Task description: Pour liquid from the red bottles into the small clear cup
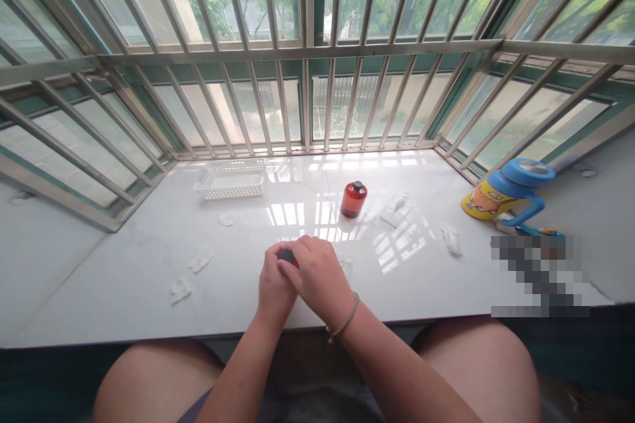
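Observation:
Close together near the front of the white ledge, my hands are wrapped round a small bottle with a black cap (286, 255). A sliver of red shows beside the cap; the rest of the bottle is hidden by fingers. My left hand (276, 284) closes round it from the left. From the right, my right hand (320, 271) covers it, fingers curled over and thumb beside the cap. Beyond them stands a red see-through bottle (354, 201) with a black cap, upright and untouched. Part of a clear plastic piece (344, 264) shows behind my right hand.
A white perforated basket (231, 192) sits at the back left. Crumpled white scraps (200, 262) lie on the left, clear plastic (395, 209) and a crumpled wrapper (451, 240) on the right. A yellow and blue flask (496, 195) leans near the right wall. Metal bars (307, 51) line the window.

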A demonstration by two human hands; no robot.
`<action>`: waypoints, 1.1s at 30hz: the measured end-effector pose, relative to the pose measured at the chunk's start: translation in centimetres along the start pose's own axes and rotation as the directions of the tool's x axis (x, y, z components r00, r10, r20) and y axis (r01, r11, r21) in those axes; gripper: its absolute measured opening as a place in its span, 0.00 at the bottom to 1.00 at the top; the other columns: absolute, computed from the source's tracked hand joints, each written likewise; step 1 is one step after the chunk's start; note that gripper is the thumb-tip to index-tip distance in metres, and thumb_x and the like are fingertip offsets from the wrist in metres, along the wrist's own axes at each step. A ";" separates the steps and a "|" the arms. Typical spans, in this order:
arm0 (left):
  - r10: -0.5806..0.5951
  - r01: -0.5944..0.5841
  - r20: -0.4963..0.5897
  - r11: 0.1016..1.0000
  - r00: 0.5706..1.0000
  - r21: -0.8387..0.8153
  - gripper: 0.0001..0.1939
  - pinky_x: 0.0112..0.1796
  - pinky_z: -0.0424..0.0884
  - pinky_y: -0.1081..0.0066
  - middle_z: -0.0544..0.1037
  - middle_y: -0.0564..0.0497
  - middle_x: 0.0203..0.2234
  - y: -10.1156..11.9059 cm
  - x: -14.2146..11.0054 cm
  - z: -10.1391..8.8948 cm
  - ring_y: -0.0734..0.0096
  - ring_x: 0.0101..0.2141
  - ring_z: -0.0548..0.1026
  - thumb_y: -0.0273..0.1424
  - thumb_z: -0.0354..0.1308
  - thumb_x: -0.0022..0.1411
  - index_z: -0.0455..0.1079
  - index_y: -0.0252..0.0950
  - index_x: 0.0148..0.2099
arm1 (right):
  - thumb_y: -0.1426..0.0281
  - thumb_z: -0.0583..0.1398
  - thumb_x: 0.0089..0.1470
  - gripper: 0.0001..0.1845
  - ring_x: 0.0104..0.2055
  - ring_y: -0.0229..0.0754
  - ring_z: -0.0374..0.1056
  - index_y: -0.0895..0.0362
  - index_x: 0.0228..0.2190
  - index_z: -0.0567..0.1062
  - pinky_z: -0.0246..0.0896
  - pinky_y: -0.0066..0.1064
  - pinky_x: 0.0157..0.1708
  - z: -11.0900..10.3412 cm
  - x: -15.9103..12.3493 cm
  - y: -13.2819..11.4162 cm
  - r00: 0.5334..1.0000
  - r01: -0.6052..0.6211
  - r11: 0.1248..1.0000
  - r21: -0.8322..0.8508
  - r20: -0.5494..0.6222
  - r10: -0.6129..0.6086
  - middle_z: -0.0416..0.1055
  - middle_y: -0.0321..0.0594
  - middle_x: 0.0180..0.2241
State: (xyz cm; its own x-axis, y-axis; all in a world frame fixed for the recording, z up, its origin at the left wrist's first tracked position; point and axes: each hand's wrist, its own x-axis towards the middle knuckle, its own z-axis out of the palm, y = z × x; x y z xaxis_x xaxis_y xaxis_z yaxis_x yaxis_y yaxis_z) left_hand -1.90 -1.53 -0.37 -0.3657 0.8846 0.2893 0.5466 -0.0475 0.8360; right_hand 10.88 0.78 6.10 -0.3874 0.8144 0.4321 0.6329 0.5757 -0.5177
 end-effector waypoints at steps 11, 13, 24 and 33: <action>0.113 -0.108 0.055 0.990 0.992 -0.091 0.26 0.55 0.78 0.55 0.80 0.46 0.53 0.0 0.0 -0.2 0.54 0.52 0.81 0.37 0.73 0.57 0.69 0.44 0.55 | 0.70 0.55 0.71 0.21 0.50 0.50 0.73 0.48 0.62 0.72 0.74 0.46 0.51 -4.0 -3.7 3.9 0.979 0.073 0.976 0.207 -0.204 -0.030 0.73 0.46 0.48; 0.127 -0.121 0.061 0.989 0.990 -0.089 0.24 0.57 0.76 0.53 0.80 0.46 0.54 0.0 0.1 -0.2 0.53 0.55 0.80 0.37 0.73 0.58 0.69 0.44 0.54 | 0.67 0.56 0.72 0.14 0.47 0.50 0.73 0.49 0.55 0.74 0.73 0.44 0.48 -4.6 -5.9 6.8 0.972 -0.030 0.985 0.172 -0.225 0.069 0.74 0.46 0.46; 0.103 -0.097 0.044 0.989 0.994 -0.116 0.23 0.56 0.77 0.53 0.80 0.46 0.53 0.3 0.1 -0.1 0.52 0.54 0.80 0.38 0.73 0.57 0.69 0.44 0.52 | 0.49 0.57 0.64 0.20 0.43 0.58 0.70 0.50 0.33 0.75 0.66 0.49 0.47 -8.7 -16.5 24.4 0.807 -0.567 0.775 -0.279 -0.377 0.454 0.80 0.47 0.37; 0.144 -0.138 0.062 0.986 0.988 -0.090 0.24 0.54 0.78 0.55 0.80 0.47 0.53 -0.2 0.2 -0.2 0.53 0.53 0.80 0.36 0.73 0.58 0.69 0.45 0.53 | 0.57 0.59 0.66 0.15 0.55 0.59 0.73 0.54 0.42 0.76 0.62 0.56 0.61 -8.5 -14.9 23.2 0.832 -0.436 0.848 -0.301 -0.494 0.253 0.79 0.53 0.49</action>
State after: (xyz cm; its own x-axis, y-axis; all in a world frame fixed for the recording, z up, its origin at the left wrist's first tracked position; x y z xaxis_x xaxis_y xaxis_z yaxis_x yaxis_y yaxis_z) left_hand -2.29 -1.43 -0.38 -0.2354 0.8958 0.3769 0.5218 -0.2107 0.8267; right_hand 36.96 1.39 -6.07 0.1689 0.7870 0.5934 0.9074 0.1109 -0.4053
